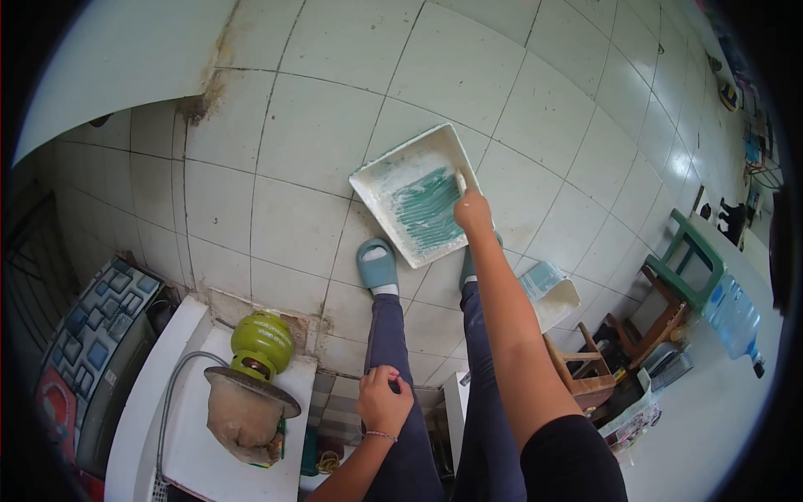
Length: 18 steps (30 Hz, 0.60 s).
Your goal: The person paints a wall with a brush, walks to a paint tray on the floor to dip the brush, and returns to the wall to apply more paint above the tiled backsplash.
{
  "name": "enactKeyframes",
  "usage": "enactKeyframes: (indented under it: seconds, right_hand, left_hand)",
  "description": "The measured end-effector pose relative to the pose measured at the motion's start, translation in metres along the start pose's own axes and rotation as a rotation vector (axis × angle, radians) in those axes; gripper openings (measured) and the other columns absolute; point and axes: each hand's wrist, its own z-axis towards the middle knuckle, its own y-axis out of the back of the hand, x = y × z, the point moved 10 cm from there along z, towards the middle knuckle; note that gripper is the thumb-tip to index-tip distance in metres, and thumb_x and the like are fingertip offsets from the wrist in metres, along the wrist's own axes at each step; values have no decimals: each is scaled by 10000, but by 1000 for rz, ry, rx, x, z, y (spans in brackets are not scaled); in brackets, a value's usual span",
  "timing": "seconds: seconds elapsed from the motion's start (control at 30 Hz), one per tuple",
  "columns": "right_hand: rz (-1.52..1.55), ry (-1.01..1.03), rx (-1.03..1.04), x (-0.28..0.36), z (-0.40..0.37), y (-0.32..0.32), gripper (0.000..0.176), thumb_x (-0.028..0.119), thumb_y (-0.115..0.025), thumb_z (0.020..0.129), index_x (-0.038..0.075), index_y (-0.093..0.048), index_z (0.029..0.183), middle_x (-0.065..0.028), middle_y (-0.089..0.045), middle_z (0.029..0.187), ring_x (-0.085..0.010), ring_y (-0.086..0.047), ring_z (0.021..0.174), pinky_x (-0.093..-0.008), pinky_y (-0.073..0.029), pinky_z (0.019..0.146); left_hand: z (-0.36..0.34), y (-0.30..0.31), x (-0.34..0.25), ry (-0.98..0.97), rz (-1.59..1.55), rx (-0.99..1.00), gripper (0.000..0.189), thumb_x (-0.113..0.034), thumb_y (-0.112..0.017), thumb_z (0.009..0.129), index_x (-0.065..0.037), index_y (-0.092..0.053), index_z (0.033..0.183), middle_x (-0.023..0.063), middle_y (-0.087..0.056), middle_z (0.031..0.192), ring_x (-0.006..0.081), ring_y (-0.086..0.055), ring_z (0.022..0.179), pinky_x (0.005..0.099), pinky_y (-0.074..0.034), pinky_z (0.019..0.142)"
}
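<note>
A white rectangular tray [387,213] with smeared, ridged green-and-white residue lies on the tiled floor. Its right edge is by my right hand [473,211], which is closed round the pale handle [460,181] of a tool; the tool's far end is hard to make out. My left hand [386,402] is closed over my left knee, with a small dark thing [394,386] between thumb and fingers that I cannot identify.
A green gas cylinder [262,341] stands at the lower left on a white ledge [201,435]. To the right are an open white container [556,303], wooden stools [583,368], a green stool [701,259] and a water bottle [730,316].
</note>
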Motion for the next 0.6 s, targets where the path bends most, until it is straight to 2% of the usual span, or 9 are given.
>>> enactKeyframes:
  seconds: [0.2, 0.3, 0.4, 0.5, 0.6]
  right_hand:
    - [97, 4, -32, 34, -22, -45, 274, 118, -472, 885, -46, -609, 1058, -303, -636, 1064, -427, -642, 1000, -455, -531, 860]
    - [126, 70, 58, 52, -37, -81, 273, 126, -480, 878, -44, -626, 1033, -303, -639, 1060, -421, -646, 996, -455, -531, 861]
    - [166, 147, 96, 69, -51, -111, 305, 82, -481, 827, -21, -637, 1068, -287, -653, 1025, -446, -622, 1011, -478, -498, 885]
    - [99, 152, 244, 81, -61, -126, 312, 84, -490, 824, -5, -645, 1079, -271, -655, 1062, -431, -627, 1014, -476, -500, 891]
    - [-58, 203, 326, 93, -72, -115, 291, 120, -548, 860, -28, -658, 1085, -247, -639, 1125, -367, -662, 1007, -423, -549, 840]
  left_hand:
    - [1, 1, 1, 4, 6, -5, 137, -103, -671, 736, -127, -607, 854, 7, -634, 813, 252, -620, 849, 396, -511, 684]
    - [1, 0, 1, -2, 1, -4, 142, -105, -671, 735, -126, -607, 860, 9, -633, 816, 254, -619, 852, 398, -512, 688]
    - [2, 1, -1, -2, 11, -11, 142, -104, -671, 734, -125, -608, 859, 12, -633, 816, 255, -619, 853, 401, -513, 691]
    - [0, 1, -2, 0, 25, -16, 139, -103, -672, 733, -124, -608, 855, 15, -633, 817, 255, -620, 852, 402, -513, 695]
    - [1, 0, -1, 11, 19, -8, 140, -103, -675, 732, -124, -608, 853, 15, -635, 821, 254, -620, 850, 399, -513, 696]
